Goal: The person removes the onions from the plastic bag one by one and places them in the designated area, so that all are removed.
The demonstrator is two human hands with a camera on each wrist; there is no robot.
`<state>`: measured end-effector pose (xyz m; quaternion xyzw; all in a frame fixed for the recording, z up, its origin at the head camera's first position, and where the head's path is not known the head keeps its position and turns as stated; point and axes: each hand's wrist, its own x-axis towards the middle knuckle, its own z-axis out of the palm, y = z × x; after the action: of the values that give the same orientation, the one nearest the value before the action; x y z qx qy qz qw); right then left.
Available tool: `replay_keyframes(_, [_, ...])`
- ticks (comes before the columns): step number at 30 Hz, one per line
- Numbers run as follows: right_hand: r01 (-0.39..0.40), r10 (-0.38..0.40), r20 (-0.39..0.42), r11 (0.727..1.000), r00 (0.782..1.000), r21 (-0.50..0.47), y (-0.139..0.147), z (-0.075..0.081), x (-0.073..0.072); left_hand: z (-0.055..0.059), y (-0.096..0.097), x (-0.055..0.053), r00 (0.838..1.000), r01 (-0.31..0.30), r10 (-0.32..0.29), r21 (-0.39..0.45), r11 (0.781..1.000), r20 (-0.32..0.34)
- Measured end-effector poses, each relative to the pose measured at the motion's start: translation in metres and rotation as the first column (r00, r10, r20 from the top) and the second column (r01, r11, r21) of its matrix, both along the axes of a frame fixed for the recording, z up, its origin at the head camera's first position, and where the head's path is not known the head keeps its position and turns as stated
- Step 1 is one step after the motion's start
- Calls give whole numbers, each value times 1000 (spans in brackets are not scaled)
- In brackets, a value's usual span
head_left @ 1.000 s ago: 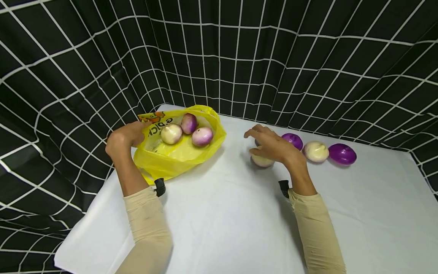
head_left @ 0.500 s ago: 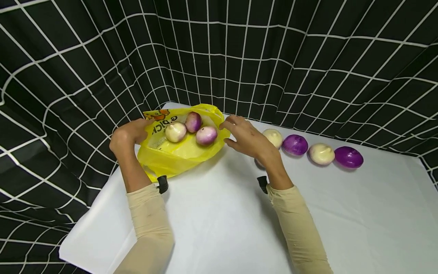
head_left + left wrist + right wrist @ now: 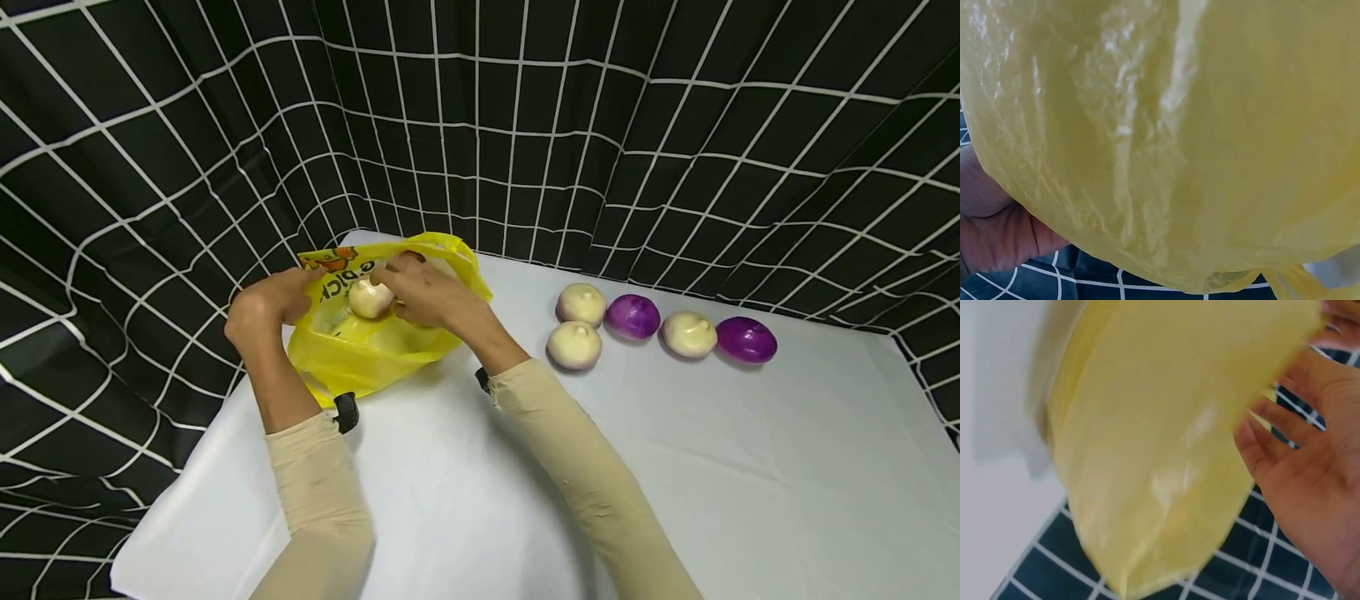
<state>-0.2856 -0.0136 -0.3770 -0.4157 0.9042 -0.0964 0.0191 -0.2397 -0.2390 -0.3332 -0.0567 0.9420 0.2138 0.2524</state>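
A yellow plastic bag lies on its side, mouth toward me, at the left of the table. My left hand grips its left rim; in the left wrist view the bag fills most of the picture, with part of the left hand at the edge. My right hand reaches into the bag's mouth, its fingertips right beside a pale onion. It covers the other onions seen there before. In the right wrist view the fingers of the right hand are spread and loosely bent beside the yellow plastic.
To the right on the white table lie several onions in a row, among them a pale onion, a purple onion and another purple onion. One more pale onion sits in front. A black gridded cloth stands behind.
My right hand has moved left from the onions at the right, across the table and into the bag's mouth. My left hand keeps its grip on the bag's left rim.
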Motion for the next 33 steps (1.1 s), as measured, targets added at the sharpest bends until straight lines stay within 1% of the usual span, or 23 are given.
replay_keyframes(2, [16, -17, 21, 999, 1000, 29, -11, -5, -3, -1, -1, 1, 1000, -17, 17, 4, 1000, 11])
replay_keyframes(4, [18, -19, 30, 999, 999, 39, -21, -9, -7, -1, -4, 2, 1000, -19, 19, -2, 1000, 16])
replay_keyframes(6, [22, -24, 49, 998, 999, 54, -28, -11, -11, -2, -4, 2, 1000, -9, 10, -7, 1000, 14])
replay_keyframes(8, [27, -33, 64, 996, 997, 88, -37, -14, -16, -3, -6, 2, 1000, 15, -15, -21, 1000, 9])
replay_keyframes(12, [50, -62, 58, 981, 996, 186, -50, -21, -24, -4, -6, 1, 1000, 28, -28, -24, 999, 6])
replay_keyframes(14, [58, -66, 32, 975, 997, 214, -54, -27, -27, -4, -4, 1, 1000, 24, -24, -24, 999, 6])
replay_keyframes(16, [70, -75, 17, 974, 997, 213, -54, -32, -28, -4, -3, 0, 1000, 31, -31, -28, 999, 0])
replay_keyframes(18, [86, -85, -14, 975, 996, 205, -54, -37, -29, -3, -3, -1, 1000, 7, -7, -15, 1000, 5])
replay_keyframes(20, [96, -91, -39, 978, 995, 186, -54, -41, -29, -3, -2, -1, 1000, 1, -1, -11, 1000, 7])
replay_keyframes(21, [95, -86, -58, 980, 995, 174, -54, -42, -30, -3, -2, -1, 1000, 6, -6, -11, 1000, 5])
replay_keyframes(23, [84, -71, -89, 985, 994, 152, -54, -44, -30, -3, -2, 0, 1000, -11, 11, 3, 1000, 7])
replay_keyframes(24, [72, -58, -98, 987, 994, 142, -53, -45, -30, -3, -2, 0, 1000, -7, 7, 0, 1000, 6])
replay_keyframes(25, [60, -46, -100, 989, 994, 135, -52, -45, -30, -3, -2, 0, 1000, 0, 0, -3, 1000, 1])
replay_keyframes(26, [47, -35, -98, 991, 995, 124, -52, -45, -30, -3, -3, 0, 1000, -8, 8, 1, 1000, 4])
replay_keyframes(28, [24, -17, -76, 995, 997, 92, -50, -43, -28, -3, -3, 0, 999, -31, 31, 13, 999, 12])
replay_keyframes(29, [18, -13, -60, 997, 998, 75, -48, -42, -26, -3, -3, 0, 999, -30, 30, 13, 999, 12])
replay_keyframes(31, [16, -15, -29, 999, 999, 36, -43, -38, -21, -3, -3, 0, 999, -35, 34, 18, 999, 11])
replay_keyframes(33, [19, -19, -21, 1000, 1000, -9, -38, -34, -15, -3, -4, 0, 1000, -19, 19, 16, 1000, -1])
